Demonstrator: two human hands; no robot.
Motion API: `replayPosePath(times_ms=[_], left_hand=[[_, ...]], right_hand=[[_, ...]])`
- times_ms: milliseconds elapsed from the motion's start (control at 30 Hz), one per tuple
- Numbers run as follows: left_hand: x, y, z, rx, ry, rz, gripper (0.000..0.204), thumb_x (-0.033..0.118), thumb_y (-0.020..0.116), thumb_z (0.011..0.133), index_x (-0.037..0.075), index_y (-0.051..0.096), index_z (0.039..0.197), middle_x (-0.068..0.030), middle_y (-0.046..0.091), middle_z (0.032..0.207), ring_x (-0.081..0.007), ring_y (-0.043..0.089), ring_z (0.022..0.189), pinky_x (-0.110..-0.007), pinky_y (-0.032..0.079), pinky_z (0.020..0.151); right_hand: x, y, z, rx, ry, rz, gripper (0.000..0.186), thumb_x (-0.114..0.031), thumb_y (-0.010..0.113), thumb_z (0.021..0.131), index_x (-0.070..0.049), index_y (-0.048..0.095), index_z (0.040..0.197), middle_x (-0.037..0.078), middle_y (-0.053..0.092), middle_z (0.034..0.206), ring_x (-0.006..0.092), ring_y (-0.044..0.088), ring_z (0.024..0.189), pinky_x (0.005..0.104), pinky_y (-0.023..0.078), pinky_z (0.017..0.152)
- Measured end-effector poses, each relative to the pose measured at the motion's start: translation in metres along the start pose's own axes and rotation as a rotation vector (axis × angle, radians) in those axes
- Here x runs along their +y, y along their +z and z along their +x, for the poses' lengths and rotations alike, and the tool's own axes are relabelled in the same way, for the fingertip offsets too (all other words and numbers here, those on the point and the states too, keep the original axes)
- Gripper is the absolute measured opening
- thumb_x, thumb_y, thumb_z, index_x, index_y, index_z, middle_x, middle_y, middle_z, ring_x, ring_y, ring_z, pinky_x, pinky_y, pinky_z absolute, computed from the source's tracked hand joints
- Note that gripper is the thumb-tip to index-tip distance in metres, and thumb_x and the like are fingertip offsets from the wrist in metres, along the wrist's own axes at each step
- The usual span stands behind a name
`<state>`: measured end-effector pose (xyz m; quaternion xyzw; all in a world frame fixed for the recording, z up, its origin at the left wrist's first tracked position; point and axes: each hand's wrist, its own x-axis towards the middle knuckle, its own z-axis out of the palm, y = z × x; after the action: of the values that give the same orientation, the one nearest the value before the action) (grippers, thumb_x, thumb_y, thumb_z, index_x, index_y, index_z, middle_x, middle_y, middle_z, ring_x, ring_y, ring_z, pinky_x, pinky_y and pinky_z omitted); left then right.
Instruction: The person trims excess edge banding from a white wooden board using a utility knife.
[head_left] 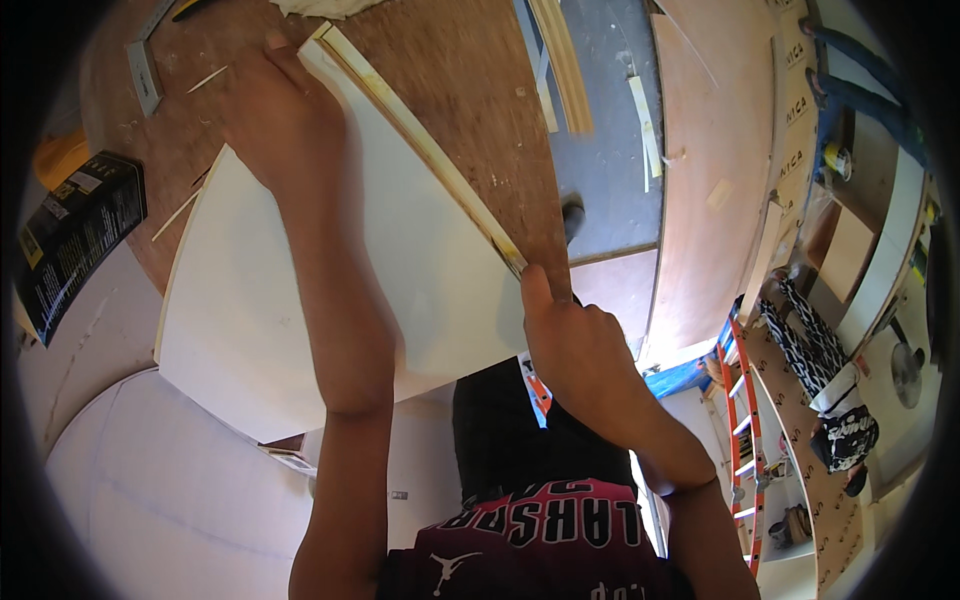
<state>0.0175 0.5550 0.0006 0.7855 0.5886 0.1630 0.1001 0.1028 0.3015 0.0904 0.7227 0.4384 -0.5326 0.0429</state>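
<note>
A white panel (240,290) lies in front of me on a brown wooden worktable (470,110), its near part reaching past the table edge. Along its right side runs a narrow pale wood strip (420,150) with yellowish stains. My left hand (290,115) is closed over the panel's far edge, its fingertips hidden and slightly blurred. At the strip's near end, my right hand (580,345) is closed round the panel's corner. Its thumb presses close to the strip, while the other fingers are curled and partly out of sight.
A black printed container (85,235) stands left of the table. A metal bar (145,80) and thin wood slivers (207,80) lie at far left. Wood strips (562,65) rest beyond the right edge. Farther right are an orange ladder (740,430) and another person (835,400).
</note>
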Motion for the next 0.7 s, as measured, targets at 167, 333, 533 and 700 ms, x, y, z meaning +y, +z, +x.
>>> replayPosePath(times_ms=[167, 333, 533, 700], left_hand=[[-0.019, 0.007, 0.004, 0.034, 0.002, 0.037, 0.043, 0.028, 0.044, 0.113, -0.002, 0.064, 0.090, -0.0190, 0.069, 0.093, -0.0417, 0.061, 0.096, -0.053, 0.046, 0.088], [-0.010, 0.007, 0.008, -0.001, -0.018, 0.024, 0.042, 0.029, 0.045, 0.112, -0.002, 0.064, 0.090, -0.0181, 0.069, 0.095, -0.0419, 0.061, 0.096, -0.053, 0.046, 0.088], [-0.016, 0.013, 0.008, 0.052, 0.046, 0.026, 0.042, 0.028, 0.045, 0.112, -0.002, 0.063, 0.087, -0.0187, 0.068, 0.090, -0.0416, 0.061, 0.095, -0.053, 0.046, 0.087], [-0.004, 0.000, 0.004, -0.027, -0.026, 0.012, 0.043, 0.028, 0.044, 0.112, -0.002, 0.064, 0.088, -0.0197, 0.068, 0.094, -0.0419, 0.062, 0.094, -0.053, 0.046, 0.086]], right_hand=[[-0.015, -0.021, 0.005, 0.215, -0.115, 0.110, 0.021, -0.001, 0.054, 0.096, 0.000, 0.044, 0.114, 0.025, 0.068, 0.069, 0.0452, 0.072, 0.064, 0.0547, 0.058, 0.058], [-0.028, -0.019, 0.055, 0.332, -0.172, 0.007, 0.015, -0.002, 0.059, 0.095, 0.001, 0.049, 0.106, 0.022, 0.071, 0.069, 0.0387, 0.076, 0.066, 0.0456, 0.063, 0.059], [-0.035, -0.015, 0.058, 0.333, -0.124, -0.062, 0.015, -0.002, 0.058, 0.096, 0.002, 0.049, 0.107, 0.020, 0.071, 0.068, 0.0390, 0.076, 0.065, 0.0446, 0.063, 0.058], [-0.006, 0.006, 0.026, 0.183, -0.085, 0.005, 0.017, -0.002, 0.055, 0.097, 0.003, 0.047, 0.111, 0.023, 0.071, 0.070, 0.0424, 0.075, 0.066, 0.0482, 0.063, 0.058]])
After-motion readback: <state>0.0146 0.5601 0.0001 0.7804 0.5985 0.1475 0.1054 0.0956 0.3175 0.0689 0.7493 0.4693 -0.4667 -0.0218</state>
